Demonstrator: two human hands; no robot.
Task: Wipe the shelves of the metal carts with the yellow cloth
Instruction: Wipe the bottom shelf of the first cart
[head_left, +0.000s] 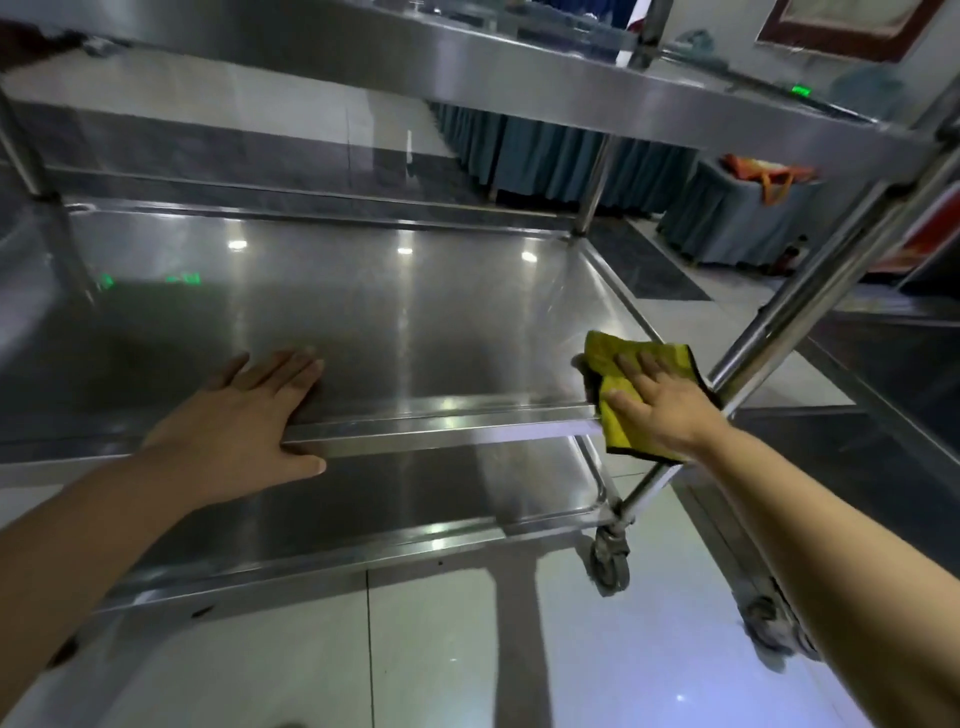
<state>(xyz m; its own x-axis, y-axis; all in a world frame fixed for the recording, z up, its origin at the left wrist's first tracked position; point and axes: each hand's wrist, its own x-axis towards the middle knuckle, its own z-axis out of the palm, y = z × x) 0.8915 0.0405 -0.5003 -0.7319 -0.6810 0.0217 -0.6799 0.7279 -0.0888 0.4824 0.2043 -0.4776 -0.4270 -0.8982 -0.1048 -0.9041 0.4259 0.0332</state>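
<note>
The right hand lay flat on the yellow cloth, right at the near right corner of the middle shelf of the metal cart. Its fingers were straight and only slightly spread, pressing down on the cloth rather than pinching it. The cloth stuck out ahead of the fingertips toward the shelf's right edge, and its near end draped over the front rim, hanging below the palm. A dark trim showed along the cloth's edges.

Over on the left, the left hand rested bare on the same shelf's front edge, fingers straight and close together on the steel, thumb hooked down over the rim. The two hands were well apart, with shiny metal between them.

Below sat the bottom shelf, with a caster wheel at its right corner on the tiled floor. Beyond the cart, tables draped in blue-grey skirting stood in the background.
</note>
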